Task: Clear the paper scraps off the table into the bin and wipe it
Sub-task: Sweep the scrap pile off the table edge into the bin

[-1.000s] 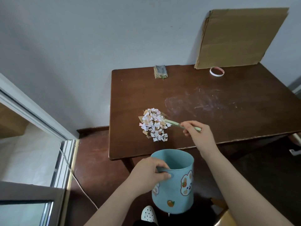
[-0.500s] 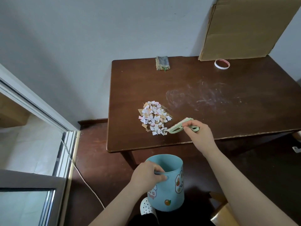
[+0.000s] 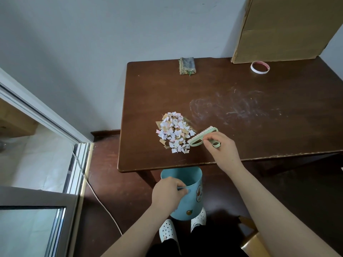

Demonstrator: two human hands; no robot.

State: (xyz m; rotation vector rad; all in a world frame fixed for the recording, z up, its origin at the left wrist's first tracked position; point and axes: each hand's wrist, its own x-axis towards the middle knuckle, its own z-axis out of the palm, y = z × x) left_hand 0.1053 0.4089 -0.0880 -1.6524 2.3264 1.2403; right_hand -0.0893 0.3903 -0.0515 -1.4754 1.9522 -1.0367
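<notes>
Position: the paper scraps (image 3: pixel 174 132) lie in one heap on the table (image 3: pixel 241 86), near its front-left corner and a short way back from the front edge. The bin (image 3: pixel 194 201) sits below that edge, its mouth partly under the tabletop.

Hands: my right hand (image 3: pixel 221 151) pinches the handle of the brush (image 3: pixel 202 136) between thumb and fingers. The bristle edge touches the right side of the heap. My left hand (image 3: pixel 168 193) grips the near rim of the bin, fingers curled over the lip.

Handling: the scraps are small, thin and very light. I expect them to scatter under a fast stroke or a draught and to be awkward to pick up singly, so I judge sweeping better than pinching. The brush looks like stiff plastic and is best held at the handle loop. The bin appears light and rigid, so the rim is the practical place to hold it.

Count:
- Scraps: one heap, with too many pieces to count.
- Brush: one.
- Bin: one.
- Folded cloth (image 3: pixel 187 65): one, at the back edge, suitable for wiping.
- Tape roll (image 3: pixel 259 67): one.
- Cardboard sheet (image 3: pixel 284 28): one, leaning on the wall.
</notes>
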